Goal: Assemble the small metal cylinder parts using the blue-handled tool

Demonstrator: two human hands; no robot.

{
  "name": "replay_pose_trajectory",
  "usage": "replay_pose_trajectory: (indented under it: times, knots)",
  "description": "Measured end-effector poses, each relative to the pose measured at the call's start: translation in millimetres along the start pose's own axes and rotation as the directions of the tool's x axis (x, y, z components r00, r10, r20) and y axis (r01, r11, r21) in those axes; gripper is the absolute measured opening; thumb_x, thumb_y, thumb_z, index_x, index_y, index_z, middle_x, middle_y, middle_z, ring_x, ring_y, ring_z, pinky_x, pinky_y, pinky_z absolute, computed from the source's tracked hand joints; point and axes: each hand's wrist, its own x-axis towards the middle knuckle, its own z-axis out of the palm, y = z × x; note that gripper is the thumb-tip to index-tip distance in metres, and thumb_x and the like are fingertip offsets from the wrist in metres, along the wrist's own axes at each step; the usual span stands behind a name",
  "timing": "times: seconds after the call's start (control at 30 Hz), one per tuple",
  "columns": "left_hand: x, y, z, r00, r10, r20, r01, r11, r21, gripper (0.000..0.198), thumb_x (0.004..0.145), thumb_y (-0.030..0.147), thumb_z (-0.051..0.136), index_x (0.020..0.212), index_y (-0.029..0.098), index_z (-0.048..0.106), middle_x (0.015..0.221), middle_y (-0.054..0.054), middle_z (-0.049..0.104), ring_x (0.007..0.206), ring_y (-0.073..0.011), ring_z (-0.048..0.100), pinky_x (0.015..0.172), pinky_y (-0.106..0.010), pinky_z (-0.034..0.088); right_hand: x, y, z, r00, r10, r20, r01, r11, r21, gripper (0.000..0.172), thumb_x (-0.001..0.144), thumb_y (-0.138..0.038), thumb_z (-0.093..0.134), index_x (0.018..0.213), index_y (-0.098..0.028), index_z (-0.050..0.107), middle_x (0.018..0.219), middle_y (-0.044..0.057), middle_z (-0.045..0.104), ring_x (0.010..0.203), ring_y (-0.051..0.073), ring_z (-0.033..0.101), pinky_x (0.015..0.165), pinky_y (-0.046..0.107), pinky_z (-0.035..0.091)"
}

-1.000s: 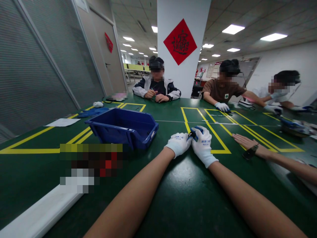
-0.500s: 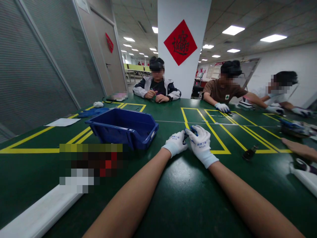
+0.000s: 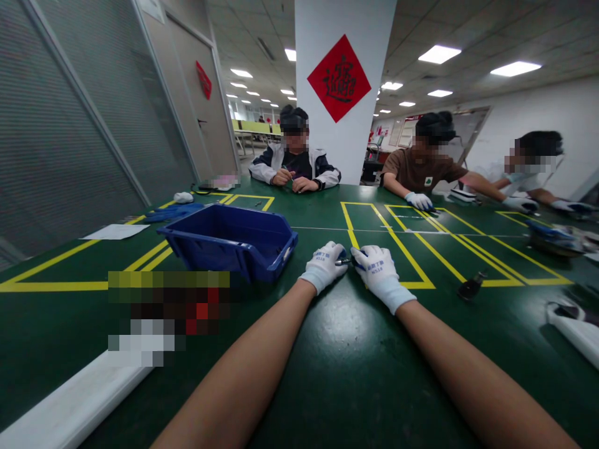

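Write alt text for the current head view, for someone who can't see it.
A white-gloved left hand holds a small dark part against the fingers of the gloved right hand, at a green table marked with yellow lines. A blue bin stands to the left; three people are across the table.

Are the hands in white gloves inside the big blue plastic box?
No, the white-gloved left hand and white-gloved right hand are close together outside the big blue plastic box, to its right.

Gloved left hand (image 3: 324, 264), right hand (image 3: 375, 268), small object (image 3: 344, 262) between, blue bin (image 3: 208, 246)
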Motion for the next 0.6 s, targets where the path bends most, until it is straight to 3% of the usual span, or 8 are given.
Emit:
replay_pose_trajectory:
  times: [0.13, 0.23, 0.43, 0.53, 0.6]
  knots:
    - [-1, -1, -1.5, 0.998, 0.063, 0.024, -0.063, 0.998, -0.029, 0.026, 0.076, 0.041, 0.058, 0.094, 0.023, 0.06, 0.1, -0.004, 0.055, 0.087, -0.0185, 0.058, 0.078, -0.03, 0.048, 0, -6, -3, 0.999, 0.03, -0.024, -0.029, 0.998, 0.051, 0.044, 0.082, -0.03, 0.057, 0.125, -0.02, 0.051, 0.109, 0.011, 0.06, 0.098, 0.026, 0.049, 0.079, 0.036, 0.031]
    - [-3, -1, -3.8, 0.995, 0.096, -0.012, -0.096, 0.991, -0.092, 0.029, 0.076, 0.04, 0.057, 0.098, 0.022, 0.059, 0.1, -0.005, 0.055, 0.09, -0.0192, 0.058, 0.081, -0.031, 0.048, 0, -7, -4, 0.996, 0.077, -0.041, -0.073, 0.993, 0.089, 0.038, 0.081, -0.031, 0.058, 0.116, -0.018, 0.054, 0.107, 0.011, 0.06, 0.097, 0.025, 0.049, 0.08, 0.036, 0.031]
    - [-8, 4, -0.7, 0.999, 0.044, -0.004, -0.044, 0.987, -0.152, 0.064, 0.063, 0.031, 0.066, 0.124, 0.023, 0.046, 0.117, -0.008, 0.054, 0.108, -0.026, 0.054, 0.097, -0.038, 0.042, 0, -5, -3, 0.998, 0.056, -0.02, -0.054, 0.995, 0.087, 0.029, 0.08, -0.03, 0.059, 0.107, -0.02, 0.058, 0.105, 0.009, 0.061, 0.096, 0.025, 0.05, 0.079, 0.035, 0.031]
    - [-7, 6, 4.1, 0.999, 0.016, -0.041, -0.028, 0.957, -0.29, 0.077, 0.061, 0.029, 0.068, 0.131, 0.022, 0.039, 0.126, -0.009, 0.051, 0.115, -0.0261, 0.05, 0.101, -0.038, 0.039, -1, -3, -3, 1.0, 0.01, -0.029, -0.007, 0.993, 0.119, 0.032, 0.08, -0.029, 0.059, 0.111, -0.02, 0.057, 0.108, 0.01, 0.06, 0.099, 0.025, 0.049, 0.081, 0.035, 0.031]
    - [-3, 4, 5.8, 0.997, -0.034, -0.064, 0.001, 0.89, -0.456, 0.073, 0.066, 0.032, 0.066, 0.132, 0.022, 0.038, 0.124, -0.007, 0.054, 0.114, -0.0237, 0.052, 0.101, -0.037, 0.04, -3, -4, -4, 0.999, -0.03, -0.045, 0.037, 0.988, 0.15, 0.035, 0.08, -0.029, 0.06, 0.114, -0.02, 0.057, 0.109, 0.009, 0.06, 0.101, 0.025, 0.049, 0.083, 0.036, 0.032]
